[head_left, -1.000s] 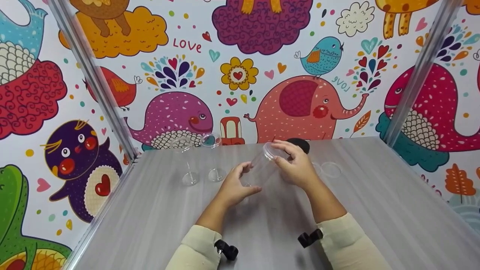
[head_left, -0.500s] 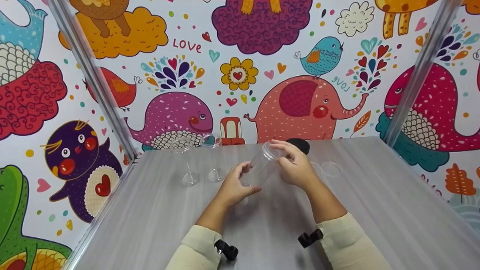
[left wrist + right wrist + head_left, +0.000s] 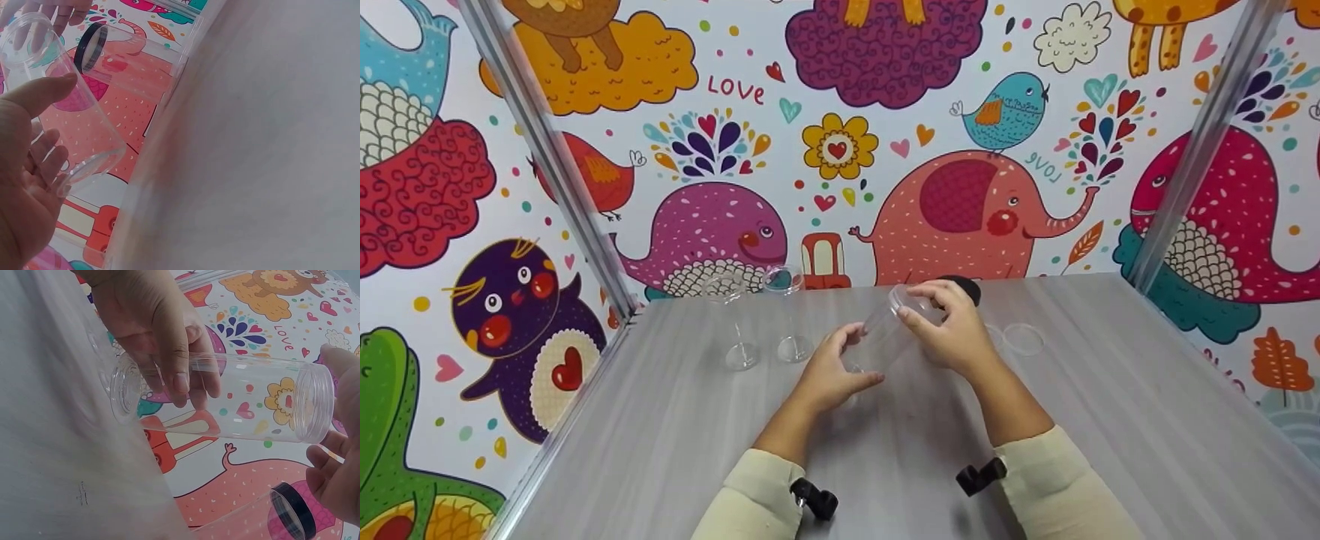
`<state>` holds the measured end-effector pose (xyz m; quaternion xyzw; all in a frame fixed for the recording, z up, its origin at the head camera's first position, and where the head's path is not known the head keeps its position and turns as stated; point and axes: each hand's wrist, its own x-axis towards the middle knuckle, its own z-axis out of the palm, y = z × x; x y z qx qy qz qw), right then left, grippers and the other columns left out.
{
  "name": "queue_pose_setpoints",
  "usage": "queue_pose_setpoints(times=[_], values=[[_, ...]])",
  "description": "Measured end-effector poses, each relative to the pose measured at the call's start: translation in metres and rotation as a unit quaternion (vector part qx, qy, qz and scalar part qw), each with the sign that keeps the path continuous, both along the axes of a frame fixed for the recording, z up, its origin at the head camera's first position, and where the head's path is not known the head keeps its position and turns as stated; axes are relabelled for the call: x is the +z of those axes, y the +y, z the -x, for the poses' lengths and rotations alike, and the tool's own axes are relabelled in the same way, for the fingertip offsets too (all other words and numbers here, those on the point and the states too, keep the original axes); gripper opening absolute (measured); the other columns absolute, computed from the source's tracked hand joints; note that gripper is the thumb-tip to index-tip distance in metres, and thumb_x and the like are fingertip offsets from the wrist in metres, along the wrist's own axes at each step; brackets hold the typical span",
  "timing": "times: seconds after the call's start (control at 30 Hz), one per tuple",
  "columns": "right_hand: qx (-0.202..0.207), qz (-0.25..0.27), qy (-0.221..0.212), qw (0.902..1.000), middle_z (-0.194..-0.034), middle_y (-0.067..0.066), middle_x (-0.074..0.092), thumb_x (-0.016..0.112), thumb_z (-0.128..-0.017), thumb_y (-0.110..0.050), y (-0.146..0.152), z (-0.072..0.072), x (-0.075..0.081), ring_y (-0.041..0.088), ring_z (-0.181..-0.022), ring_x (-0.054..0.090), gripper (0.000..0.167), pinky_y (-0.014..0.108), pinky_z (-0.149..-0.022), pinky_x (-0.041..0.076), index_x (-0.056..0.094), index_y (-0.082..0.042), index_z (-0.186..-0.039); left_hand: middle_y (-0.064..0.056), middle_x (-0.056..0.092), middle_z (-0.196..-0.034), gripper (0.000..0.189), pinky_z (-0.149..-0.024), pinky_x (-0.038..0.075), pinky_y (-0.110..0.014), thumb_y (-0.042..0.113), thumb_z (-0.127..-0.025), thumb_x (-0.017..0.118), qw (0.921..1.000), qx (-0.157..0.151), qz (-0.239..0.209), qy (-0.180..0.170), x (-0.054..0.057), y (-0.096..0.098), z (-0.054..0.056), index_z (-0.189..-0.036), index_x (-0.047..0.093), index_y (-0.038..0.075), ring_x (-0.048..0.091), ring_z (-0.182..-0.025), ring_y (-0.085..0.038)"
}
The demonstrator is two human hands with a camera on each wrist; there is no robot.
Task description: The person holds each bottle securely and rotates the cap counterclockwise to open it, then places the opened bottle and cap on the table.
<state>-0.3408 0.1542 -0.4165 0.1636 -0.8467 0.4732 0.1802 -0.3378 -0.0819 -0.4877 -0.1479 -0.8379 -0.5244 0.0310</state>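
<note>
A clear plastic jar is held tilted above the table, its upper end leaning to the right. My left hand grips the jar's lower body, thumb on the near side and fingers round the other; the left wrist view shows this thumb across the clear wall. At the upper end, my right hand holds the transparent screw lid between thumb and fingers. The lid sits on the jar's mouth; how tight it is, I cannot tell.
Two clear jars stand upright at the back left. Behind my right hand is a clear jar with a black lid. Clear round lids lie to the right of that hand. A patterned wall closes off the table's back edge.
My right thumb and fingers have shifted round the lid, the thumb drawing back and then reaching forward along the rim. The left hand and the jar have stayed nearly still.
</note>
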Motion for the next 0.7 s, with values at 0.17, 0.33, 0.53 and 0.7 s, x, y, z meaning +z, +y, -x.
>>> queue_pose_setpoints(times=[0.17,0.33,0.53,0.7], values=[[0.002,0.004,-0.003,1.0000,-0.139,0.005,0.064,0.078,-0.096,-0.039,0.0007,-0.0005,0.0010,0.027,-0.128,0.061,0.038,0.055,-0.106,0.057,0.075,-0.023,-0.130,-0.006,0.060,-0.153,0.090,-0.125,0.043,-0.057,0.038,-0.079,0.095,1.0000,0.006,0.006,0.003,0.0001,0.0010,-0.0007,-0.155,0.051,0.020,0.053,-0.149,-0.029],[0.014,0.006,-0.007,0.9999,-0.144,0.002,0.064,0.076,-0.098,-0.036,0.0009,-0.0015,0.0013,0.027,-0.134,0.058,0.036,0.057,-0.105,0.057,0.074,-0.025,-0.131,-0.005,0.061,-0.151,0.090,-0.125,0.044,-0.057,0.039,-0.079,0.095,0.9999,0.005,0.004,0.008,-0.0006,0.0008,-0.0003,-0.154,0.052,0.019,0.054,-0.148,-0.029],[0.026,0.015,0.001,0.9995,-0.145,-0.001,0.065,0.072,-0.099,-0.024,0.0005,-0.0017,0.0008,0.024,-0.134,0.058,0.033,0.057,-0.106,0.054,0.074,-0.024,-0.131,-0.006,0.060,-0.152,0.088,-0.125,0.042,-0.058,0.036,-0.080,0.095,1.0000,0.000,-0.003,0.003,0.0000,0.0006,-0.0005,-0.154,0.052,0.019,0.053,-0.149,-0.030],[0.032,0.029,0.007,0.9991,-0.144,-0.003,0.066,0.067,-0.095,-0.014,-0.0002,-0.0020,0.0009,0.023,-0.132,0.059,0.036,0.057,-0.107,0.053,0.075,-0.026,-0.128,-0.006,0.060,-0.153,0.089,-0.125,0.043,-0.057,0.038,-0.080,0.095,1.0000,-0.001,-0.002,0.002,0.0003,0.0006,-0.0007,-0.155,0.051,0.019,0.052,-0.150,-0.030]])
